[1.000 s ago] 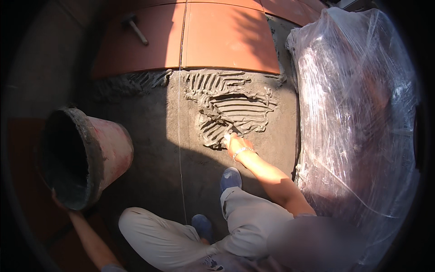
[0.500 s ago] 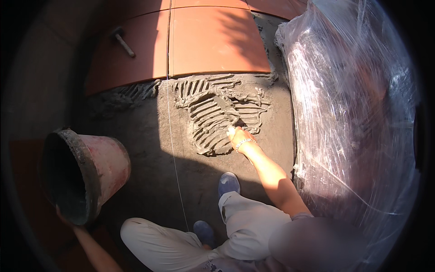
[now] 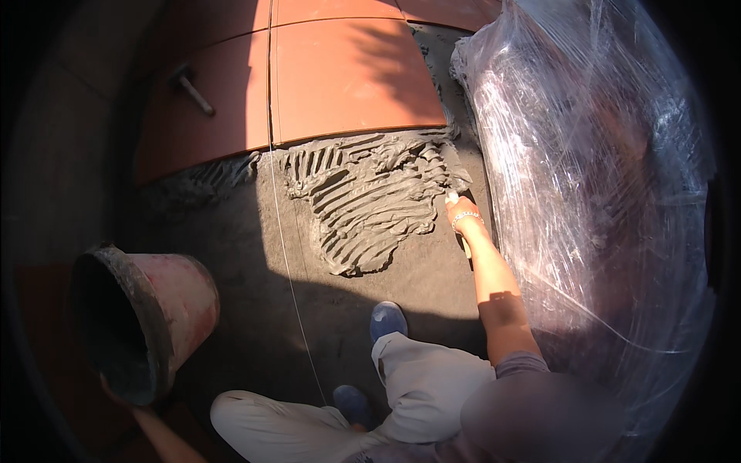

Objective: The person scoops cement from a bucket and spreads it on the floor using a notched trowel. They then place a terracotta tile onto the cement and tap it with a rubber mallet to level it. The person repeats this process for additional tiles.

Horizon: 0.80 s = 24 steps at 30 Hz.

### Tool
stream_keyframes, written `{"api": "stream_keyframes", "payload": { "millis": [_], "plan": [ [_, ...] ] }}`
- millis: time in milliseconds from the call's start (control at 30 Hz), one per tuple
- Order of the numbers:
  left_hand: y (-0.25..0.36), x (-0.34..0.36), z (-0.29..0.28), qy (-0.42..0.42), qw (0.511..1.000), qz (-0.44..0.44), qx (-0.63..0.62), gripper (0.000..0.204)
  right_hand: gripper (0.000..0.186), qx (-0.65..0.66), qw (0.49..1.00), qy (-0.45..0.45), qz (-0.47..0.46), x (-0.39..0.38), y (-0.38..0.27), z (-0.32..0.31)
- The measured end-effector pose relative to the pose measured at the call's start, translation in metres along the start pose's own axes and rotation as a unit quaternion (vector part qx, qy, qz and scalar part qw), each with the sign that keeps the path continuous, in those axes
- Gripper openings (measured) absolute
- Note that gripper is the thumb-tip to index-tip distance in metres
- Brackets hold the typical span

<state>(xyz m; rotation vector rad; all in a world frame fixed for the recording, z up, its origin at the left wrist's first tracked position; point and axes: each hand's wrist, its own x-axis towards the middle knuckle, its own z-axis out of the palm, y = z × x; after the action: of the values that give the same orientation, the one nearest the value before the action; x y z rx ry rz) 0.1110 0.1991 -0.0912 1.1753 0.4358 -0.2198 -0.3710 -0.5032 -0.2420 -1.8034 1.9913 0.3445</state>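
Observation:
My right hand (image 3: 465,212), with a bracelet at the wrist, is closed round the handle of a trowel (image 3: 461,179). The mortar-smeared blade lies at the right edge of a grey mortar bed (image 3: 370,208), which is combed into ridges. How the blade's edge is shaped cannot be made out. At the lower left, a mortar-crusted bucket (image 3: 181,301) is tipped on its side with its mouth facing left. My left hand (image 3: 114,392), dim in the shade, grips its lower rim; the fingers are partly hidden.
Large terracotta tiles (image 3: 347,85) border the mortar at the far side. A mallet (image 3: 193,90) lies on the left one. A taut string (image 3: 289,270) runs from the tile joint toward my feet. A tall stack in clear plastic wrap (image 3: 563,193) stands at the right.
My right hand and the trowel have moved right and a little away from me, toward the wrapped stack. The mortar is spread wider to the right. My left hand stays at the bucket.

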Motion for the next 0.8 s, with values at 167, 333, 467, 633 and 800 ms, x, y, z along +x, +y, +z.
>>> {"api": "stream_keyframes", "payload": {
  "millis": [167, 333, 467, 633, 800],
  "plan": [
    [-0.002, 0.001, -0.003, 0.019, 1.0, 0.01, -0.007, 0.065, 0.048, -0.006, 1.0, 0.002, 0.017, 0.0, 0.013, 0.002],
    [-0.002, 0.002, -0.018, -0.033, 0.999, -0.023, -0.021, 0.06, 0.045, -0.005, 0.998, 0.061, -0.002, -0.001, 0.011, -0.007],
    [-0.002, 0.005, -0.024, -0.051, 0.998, 0.013, 0.017, 0.058, 0.046, -0.059, 0.998, -0.01, -0.027, -0.024, -0.033, 0.012],
    [-0.002, -0.004, -0.015, -0.041, 0.999, 0.006, 0.024, 0.056, 0.047, -0.148, 0.954, -0.139, -0.222, -0.116, -0.084, 0.071],
    [-0.001, -0.013, 0.001, 0.013, 0.999, 0.004, 0.046, 0.059, 0.049, -0.176, 0.916, -0.131, -0.337, -0.129, -0.11, 0.073]
  ]
}}
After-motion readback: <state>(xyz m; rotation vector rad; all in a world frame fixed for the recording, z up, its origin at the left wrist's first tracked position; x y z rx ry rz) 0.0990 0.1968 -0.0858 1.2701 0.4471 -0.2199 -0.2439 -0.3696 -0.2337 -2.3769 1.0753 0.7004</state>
